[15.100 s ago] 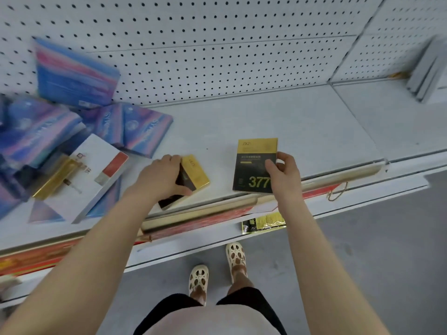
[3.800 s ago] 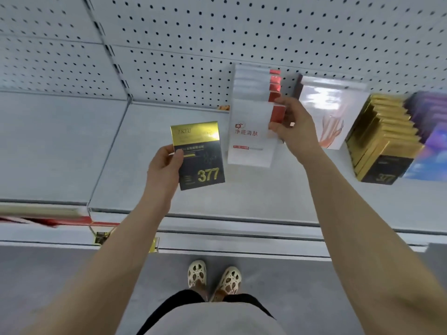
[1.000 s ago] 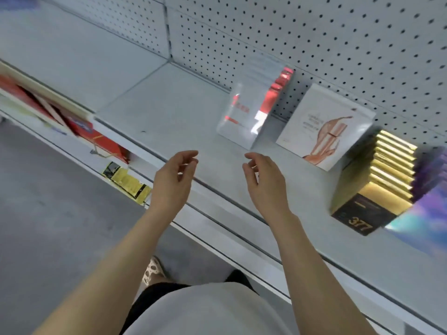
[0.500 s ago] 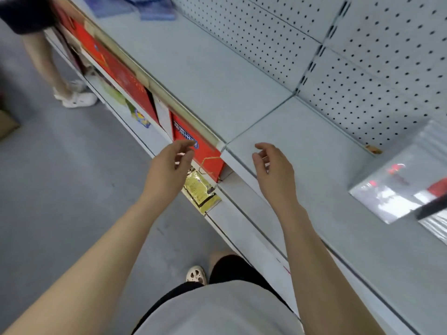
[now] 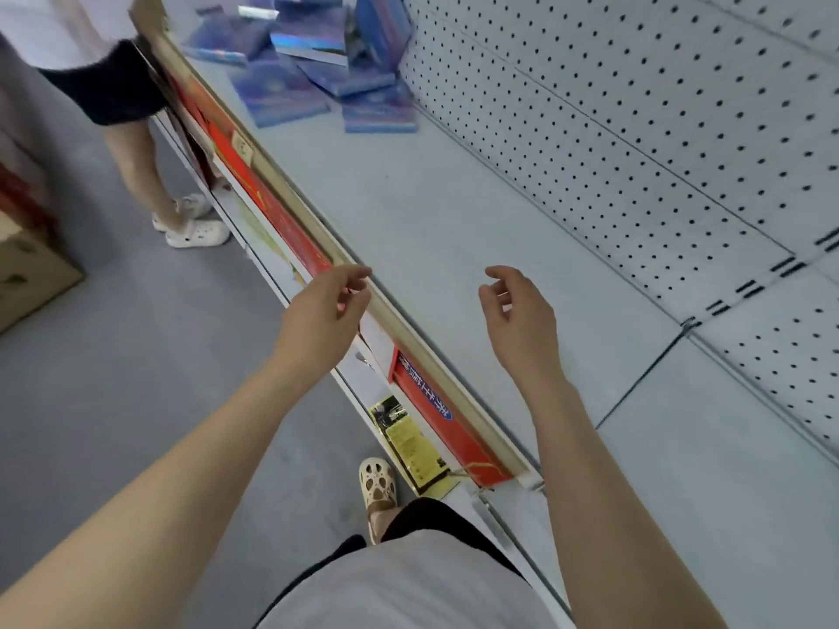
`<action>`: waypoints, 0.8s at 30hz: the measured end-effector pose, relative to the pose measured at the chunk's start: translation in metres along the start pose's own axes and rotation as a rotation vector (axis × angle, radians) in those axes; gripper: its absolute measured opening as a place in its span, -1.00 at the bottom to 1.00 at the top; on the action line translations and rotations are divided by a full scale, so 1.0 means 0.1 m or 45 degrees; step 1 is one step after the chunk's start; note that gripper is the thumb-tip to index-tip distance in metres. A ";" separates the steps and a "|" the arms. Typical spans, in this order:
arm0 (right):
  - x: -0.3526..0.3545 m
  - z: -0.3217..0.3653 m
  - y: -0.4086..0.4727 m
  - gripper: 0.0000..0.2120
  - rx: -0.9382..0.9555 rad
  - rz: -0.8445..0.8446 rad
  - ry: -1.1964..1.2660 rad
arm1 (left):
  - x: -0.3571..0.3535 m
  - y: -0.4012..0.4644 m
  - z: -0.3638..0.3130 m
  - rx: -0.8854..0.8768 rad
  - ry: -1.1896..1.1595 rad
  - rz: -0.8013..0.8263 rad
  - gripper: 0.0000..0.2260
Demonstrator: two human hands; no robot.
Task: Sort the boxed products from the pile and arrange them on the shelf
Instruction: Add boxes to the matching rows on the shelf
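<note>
Both hands, left (image 5: 324, 313) and right (image 5: 522, 317), hung empty with fingers loose, well short of the pile (image 5: 318, 70) on the shelf (image 5: 454, 229), probably next reaching for another box

pile of boxes (image 5: 313, 70) on shelf (image 5: 454, 220), far ahead of both hands

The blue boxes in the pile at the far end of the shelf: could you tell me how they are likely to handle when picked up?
The blue boxes look flat and thin, so probably light and stiff. Their glossy faces may be slippery. Several lean loosely on each other, so lifting one could shift its neighbours.
</note>
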State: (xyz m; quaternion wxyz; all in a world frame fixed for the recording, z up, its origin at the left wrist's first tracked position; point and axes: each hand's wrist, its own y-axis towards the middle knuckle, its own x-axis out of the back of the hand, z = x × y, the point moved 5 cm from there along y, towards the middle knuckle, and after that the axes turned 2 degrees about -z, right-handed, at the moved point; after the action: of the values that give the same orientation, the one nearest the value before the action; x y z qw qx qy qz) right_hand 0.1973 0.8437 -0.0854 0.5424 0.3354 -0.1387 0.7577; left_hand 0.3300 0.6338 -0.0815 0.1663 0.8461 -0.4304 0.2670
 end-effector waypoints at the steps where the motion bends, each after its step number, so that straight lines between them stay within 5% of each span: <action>1: -0.10 0.06 0.20 -0.75 -0.001 0.011 0.002 | 0.06 0.19 0.04 0.004 0.006 -0.006 -0.74; 12: -1.29 0.62 2.24 -0.66 0.021 0.152 -0.196 | 0.70 2.25 0.67 -0.115 0.172 0.007 -0.71; 24: -2.91 1.01 3.76 -0.48 -0.101 0.229 -0.664 | 0.97 4.68 1.10 -0.527 0.434 0.318 -0.65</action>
State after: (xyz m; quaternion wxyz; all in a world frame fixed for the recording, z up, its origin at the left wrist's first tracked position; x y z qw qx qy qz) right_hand -0.0561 0.4340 -0.1450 0.4315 0.4840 -0.3324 0.6849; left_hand 0.0292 0.2467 -0.0879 0.3710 0.6776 -0.5422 0.3304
